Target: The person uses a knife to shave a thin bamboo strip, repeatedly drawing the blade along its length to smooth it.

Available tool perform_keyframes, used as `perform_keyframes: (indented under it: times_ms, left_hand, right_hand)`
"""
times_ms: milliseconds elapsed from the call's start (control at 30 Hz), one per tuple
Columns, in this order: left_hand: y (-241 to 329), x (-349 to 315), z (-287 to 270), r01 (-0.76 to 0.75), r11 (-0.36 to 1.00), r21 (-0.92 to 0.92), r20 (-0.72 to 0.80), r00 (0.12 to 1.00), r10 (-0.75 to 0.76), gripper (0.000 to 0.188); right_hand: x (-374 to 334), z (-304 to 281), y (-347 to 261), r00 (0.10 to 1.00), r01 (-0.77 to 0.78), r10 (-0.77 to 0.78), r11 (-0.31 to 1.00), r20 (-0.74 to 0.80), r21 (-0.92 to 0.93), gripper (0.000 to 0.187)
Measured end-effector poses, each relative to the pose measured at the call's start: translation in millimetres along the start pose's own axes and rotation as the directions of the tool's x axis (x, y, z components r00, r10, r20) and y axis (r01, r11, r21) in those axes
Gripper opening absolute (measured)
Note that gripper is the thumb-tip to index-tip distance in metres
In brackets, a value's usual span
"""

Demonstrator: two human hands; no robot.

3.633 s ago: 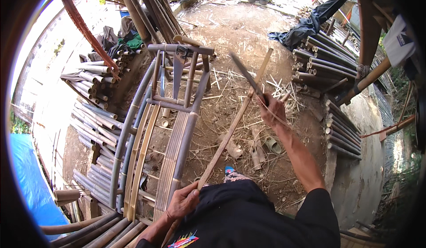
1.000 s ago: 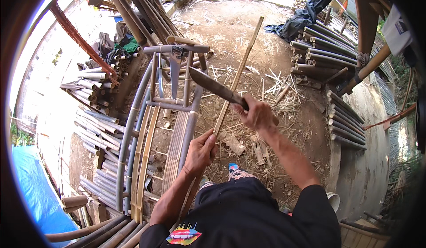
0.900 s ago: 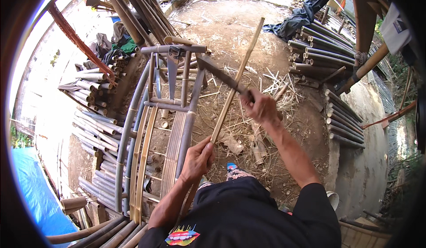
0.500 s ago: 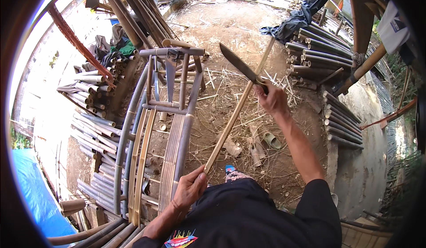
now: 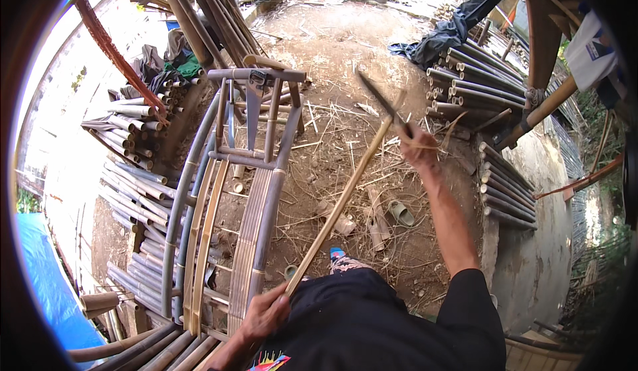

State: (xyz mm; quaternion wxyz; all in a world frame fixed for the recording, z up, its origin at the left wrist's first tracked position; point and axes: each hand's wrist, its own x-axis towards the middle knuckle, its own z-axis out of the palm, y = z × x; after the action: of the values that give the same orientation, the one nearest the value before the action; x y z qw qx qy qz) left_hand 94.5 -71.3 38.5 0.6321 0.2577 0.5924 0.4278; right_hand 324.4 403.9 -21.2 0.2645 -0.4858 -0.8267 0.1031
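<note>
My left hand is closed round the near end of a long, pale bamboo strip, close to my lap. The strip slants up and away to the right. In my right hand is a machete, its dark blade pointing to the far left and crossing near the strip's far end. Whether the edge touches the strip, I cannot tell. A thin, pale shaving curls beside my right hand. Left of the strip stands a bamboo chair frame with slats, and a handsaw hangs on its top bar.
Stacked bamboo poles lie at the left and right. Bamboo scraps and a sandal litter the dirt floor. Dark cloth drapes over the far right stack. A blue tarp lies at the left edge.
My left hand and the strip have shifted down and left. My right hand has moved slightly right with the machete, and a thin shaving now shows beside it.
</note>
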Motion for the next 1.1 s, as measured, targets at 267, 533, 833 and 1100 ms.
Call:
perform_keyframes:
  times_ms: [267,533,833,1100]
  left_hand:
    - [-48,-5,-59,-0.092,0.791,0.605,-0.292,0.898,0.328,0.018]
    - [48,169,-87,-0.358,0.817,0.452,-0.545,0.615,0.57,0.026]
    - [30,204,-4,-0.524,0.715,-0.463,-0.509,0.817,0.27,0.042]
    - [41,126,21,-0.367,0.847,0.384,-0.033,0.912,0.41,0.056]
  right_hand:
    - [9,-22,-5,0.942,-0.335,0.293,0.773,0.166,0.539,0.06]
    - [-124,92,-186,0.534,-0.844,0.067,0.095,0.843,0.527,0.033]
    - [-108,112,-203,0.608,-0.597,0.453,-0.28,0.652,0.752,0.029]
    - [-71,95,-164,0.816,-0.435,0.366,-0.123,0.448,0.892,0.015]
